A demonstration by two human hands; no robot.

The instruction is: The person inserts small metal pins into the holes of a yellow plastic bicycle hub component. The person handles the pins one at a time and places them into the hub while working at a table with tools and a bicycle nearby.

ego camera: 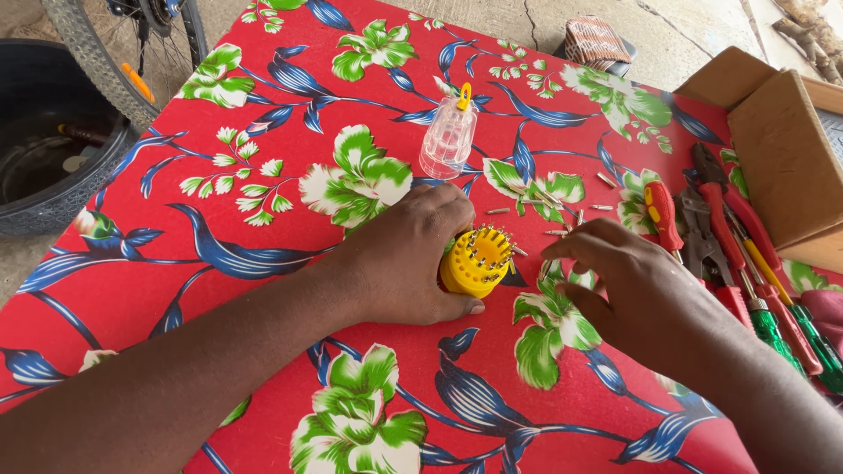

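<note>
My left hand [408, 259] wraps around a round yellow bit holder [476, 261] that stands on the red flowered tablecloth [263, 290], with several metal bits standing in its holes. My right hand [628, 285] hovers just right of the holder, fingers curled and apart, nothing visibly held. Several loose metal screwdriver bits [553, 206] lie scattered on the cloth just beyond both hands. A clear plastic cap with a yellow loop [449, 136] lies farther back.
Pliers and red- and green-handled screwdrivers [729, 237] lie in a row at the right. A cardboard box [781, 149] stands at the far right edge. A black tyre tub [53, 140] and a bicycle wheel [114, 61] sit on the ground at the left.
</note>
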